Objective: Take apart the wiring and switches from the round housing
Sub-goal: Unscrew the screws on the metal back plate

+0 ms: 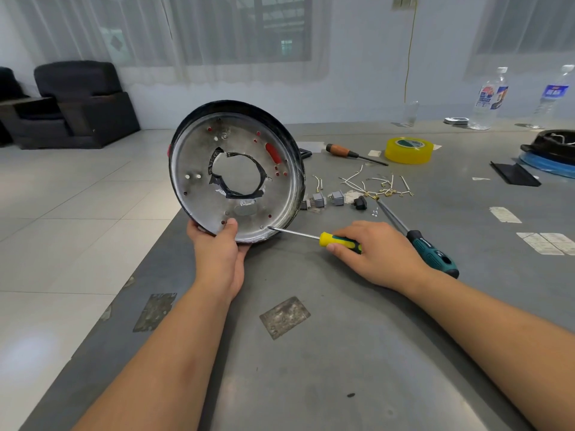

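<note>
R grip on yellow-handled screwdriver

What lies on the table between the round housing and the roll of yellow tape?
In the head view, small grey switches, loose white wires and a wooden-handled screwdriver lie between the round housing and the yellow tape.

An improvised workshop inside an office-like room is shown. A grey metal worktable is used as the bench. On it, screwdrivers, yellow tape and loose wires are spread. Behind the table, curtained windows are seen; to its left, black armchairs on tiled floor.
</note>
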Tool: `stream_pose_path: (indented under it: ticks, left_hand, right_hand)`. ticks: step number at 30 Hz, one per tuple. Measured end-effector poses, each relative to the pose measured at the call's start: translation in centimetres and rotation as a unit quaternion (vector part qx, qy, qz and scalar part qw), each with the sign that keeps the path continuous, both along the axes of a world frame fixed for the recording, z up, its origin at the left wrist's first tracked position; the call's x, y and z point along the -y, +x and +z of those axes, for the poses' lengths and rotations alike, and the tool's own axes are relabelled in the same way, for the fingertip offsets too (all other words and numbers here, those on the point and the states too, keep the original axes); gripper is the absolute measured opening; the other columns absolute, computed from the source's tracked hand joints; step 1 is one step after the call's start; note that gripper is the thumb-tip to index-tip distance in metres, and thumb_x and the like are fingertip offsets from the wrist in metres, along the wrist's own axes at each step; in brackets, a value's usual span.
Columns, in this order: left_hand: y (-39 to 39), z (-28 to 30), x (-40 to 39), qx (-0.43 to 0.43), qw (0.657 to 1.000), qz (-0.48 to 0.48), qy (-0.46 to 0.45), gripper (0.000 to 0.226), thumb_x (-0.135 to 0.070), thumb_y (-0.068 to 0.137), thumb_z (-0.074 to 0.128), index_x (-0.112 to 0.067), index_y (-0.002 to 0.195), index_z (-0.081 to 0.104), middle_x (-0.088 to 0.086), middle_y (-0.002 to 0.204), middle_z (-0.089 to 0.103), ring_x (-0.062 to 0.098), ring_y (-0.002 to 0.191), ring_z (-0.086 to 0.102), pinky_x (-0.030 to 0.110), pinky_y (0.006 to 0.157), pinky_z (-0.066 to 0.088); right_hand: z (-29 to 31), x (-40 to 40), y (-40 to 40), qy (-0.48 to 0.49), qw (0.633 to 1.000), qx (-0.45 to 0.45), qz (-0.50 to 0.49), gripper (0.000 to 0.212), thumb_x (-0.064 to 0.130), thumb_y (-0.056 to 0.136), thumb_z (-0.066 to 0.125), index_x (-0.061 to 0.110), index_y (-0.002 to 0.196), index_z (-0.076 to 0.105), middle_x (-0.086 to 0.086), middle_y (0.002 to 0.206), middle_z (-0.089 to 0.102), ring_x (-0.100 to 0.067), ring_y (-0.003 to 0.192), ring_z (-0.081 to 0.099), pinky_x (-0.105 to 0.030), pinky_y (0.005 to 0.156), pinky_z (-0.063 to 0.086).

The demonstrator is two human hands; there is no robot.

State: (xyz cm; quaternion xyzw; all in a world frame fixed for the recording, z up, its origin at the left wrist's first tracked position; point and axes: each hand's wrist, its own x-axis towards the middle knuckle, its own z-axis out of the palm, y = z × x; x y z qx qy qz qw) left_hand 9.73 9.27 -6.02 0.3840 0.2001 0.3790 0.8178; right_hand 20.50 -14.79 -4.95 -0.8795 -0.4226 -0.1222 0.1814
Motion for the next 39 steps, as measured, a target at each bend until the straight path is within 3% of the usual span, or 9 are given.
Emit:
stream_pose_path:
  ticks: [13,17,22,26,30,36,39]
  left_hand:
    - [0.6,-0.6,-0.2,-0.03,0.999,0.004,0.032,0.065,0.009,0.101,0.055,-0.029,0.149,0.03,-0.003,0.143,0.055,0.016,0.116,0.065,0.039,0.085,0.063]
    - [0.7,-0.7,-0.4,-0.023,0.999,0.004,0.023,0.067,0.01,0.101,0.055,-0.028,0.149,0.03,-0.004,0.137,0.056,0.015,0.113,0.067,0.035,0.076,0.064]
    - [0.8,-0.9,-0.5,-0.025,0.999,0.002,0.023,0.067,0.01,0.1,0.056,-0.028,0.15,0.03,-0.004,0.134,0.058,0.015,0.111,0.068,0.035,0.077,0.064]
    - [0.9,-1.0,-0.6,-0.034,0.999,0.004,0.036,0.067,0.009,0.1,0.056,-0.029,0.149,0.03,-0.006,0.133,0.06,0.011,0.107,0.07,0.036,0.081,0.064]
    - [1.0,-1.1,-0.3,-0.048,0.996,0.008,0.071,0.065,0.007,0.101,0.056,-0.031,0.146,0.03,-0.007,0.137,0.057,0.014,0.118,0.065,0.039,0.089,0.062]
    - [0.8,-1.0,0.2,-0.056,0.992,0.015,0.114,0.068,0.008,0.102,0.053,-0.038,0.144,0.027,-0.007,0.142,0.056,0.018,0.127,0.062,0.046,0.104,0.055]
    - [0.7,-1.0,0.3,-0.072,0.989,0.021,0.13,0.069,0.006,0.102,0.054,-0.036,0.149,0.026,-0.008,0.139,0.057,0.019,0.126,0.062,0.051,0.107,0.053]
  right_hand:
    - [0.0,-1.0,-1.0,0.014,1.0,-0.009,-0.001,0.041,0.06,0.096,0.054,0.032,0.121,0.072,0.009,0.097,0.067,-0.016,0.091,0.061,-0.038,0.073,0.054]
    - [-0.2,-1.0,-0.9,0.03,0.999,-0.026,0.004,0.04,0.058,0.096,0.055,0.032,0.12,0.072,0.009,0.093,0.065,-0.013,0.087,0.058,-0.038,0.075,0.053]
    - [-0.2,-1.0,-0.8,0.033,0.999,-0.032,0.006,0.041,0.059,0.096,0.054,0.032,0.122,0.071,0.009,0.094,0.065,-0.013,0.087,0.058,-0.039,0.076,0.053]
    - [-0.1,-1.0,-0.9,0.032,0.999,-0.036,0.007,0.041,0.059,0.096,0.054,0.032,0.122,0.071,0.009,0.096,0.066,-0.013,0.089,0.058,-0.039,0.076,0.053]
    - [-0.1,-1.2,-1.3,0.04,0.998,-0.047,-0.002,0.039,0.058,0.096,0.055,0.03,0.114,0.074,0.006,0.096,0.069,-0.016,0.089,0.06,-0.038,0.076,0.053]
    - [0.1,-2.2,-2.1,0.067,0.991,-0.105,-0.056,0.046,0.061,0.093,0.056,0.02,0.087,0.075,-0.002,0.071,0.067,-0.019,0.072,0.058,-0.036,0.061,0.048]
    - [0.9,-2.3,-2.0,0.066,0.985,-0.144,-0.063,0.048,0.064,0.088,0.056,0.02,0.089,0.076,-0.002,0.07,0.067,-0.018,0.071,0.06,-0.035,0.059,0.049]
